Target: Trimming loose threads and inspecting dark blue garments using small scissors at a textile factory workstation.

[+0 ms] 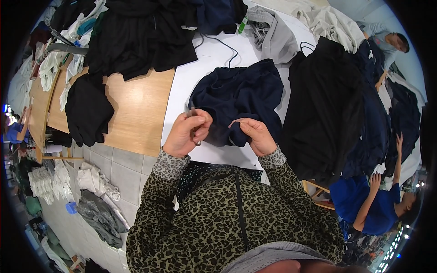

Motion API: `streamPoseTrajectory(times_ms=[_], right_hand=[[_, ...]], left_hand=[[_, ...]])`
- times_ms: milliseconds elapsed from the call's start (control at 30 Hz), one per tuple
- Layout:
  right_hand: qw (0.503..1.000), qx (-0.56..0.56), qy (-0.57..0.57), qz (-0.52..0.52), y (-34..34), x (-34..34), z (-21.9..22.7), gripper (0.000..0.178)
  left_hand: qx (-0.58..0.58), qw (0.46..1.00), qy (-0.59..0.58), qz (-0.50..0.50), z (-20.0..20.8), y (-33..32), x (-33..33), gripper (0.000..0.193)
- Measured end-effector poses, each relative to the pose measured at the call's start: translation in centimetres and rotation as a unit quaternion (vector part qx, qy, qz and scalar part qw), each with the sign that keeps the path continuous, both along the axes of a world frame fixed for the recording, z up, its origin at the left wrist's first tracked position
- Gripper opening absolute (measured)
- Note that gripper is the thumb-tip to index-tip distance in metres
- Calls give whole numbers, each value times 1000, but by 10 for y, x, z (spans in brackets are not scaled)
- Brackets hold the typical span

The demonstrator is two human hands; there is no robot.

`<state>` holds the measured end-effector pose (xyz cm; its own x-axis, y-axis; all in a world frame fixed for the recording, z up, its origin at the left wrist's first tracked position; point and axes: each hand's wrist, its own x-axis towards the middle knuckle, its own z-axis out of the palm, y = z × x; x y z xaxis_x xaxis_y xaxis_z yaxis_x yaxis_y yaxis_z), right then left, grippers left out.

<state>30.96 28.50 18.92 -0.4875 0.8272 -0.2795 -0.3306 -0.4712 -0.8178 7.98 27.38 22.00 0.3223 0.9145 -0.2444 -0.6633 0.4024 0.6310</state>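
Observation:
A dark navy garment (241, 88) lies crumpled on the white table top in front of me. My left hand (189, 129) is closed above its near left edge. A small grey, metal-looking tool (192, 110) sticks up from those fingers; its kind is not clear. My right hand (257, 134) hangs over the garment's near right part, thumb and forefinger pinched together. What that pinch holds, if anything, is too small to make out. A dark cord (230, 48) runs over the table behind the garment.
Black garments (141, 41) are heaped at the far left, another black garment (88, 109) lies on the wooden table (136, 109). A tall black pile (323, 113) stands close on the right. Grey cloth (273, 36) lies behind. Co-workers in blue (368, 204) and grey (384, 41) are at the right.

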Motion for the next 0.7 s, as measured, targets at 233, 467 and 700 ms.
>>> streamPoseTrajectory(times_ms=[233, 467, 700], right_hand=[[997, 81, -9, -17, 1, 5, -7, 18], [993, 95, -69, -2, -1, 12, -16, 15], [988, 107, -99, 58, -1, 14, -4, 16]], left_hand=[[92, 991, 92, 45, 0, -16, -33, 22], [226, 890, 395, -17, 0, -7, -4, 35], [52, 952, 216, -210, -3, 27, 25, 44]])
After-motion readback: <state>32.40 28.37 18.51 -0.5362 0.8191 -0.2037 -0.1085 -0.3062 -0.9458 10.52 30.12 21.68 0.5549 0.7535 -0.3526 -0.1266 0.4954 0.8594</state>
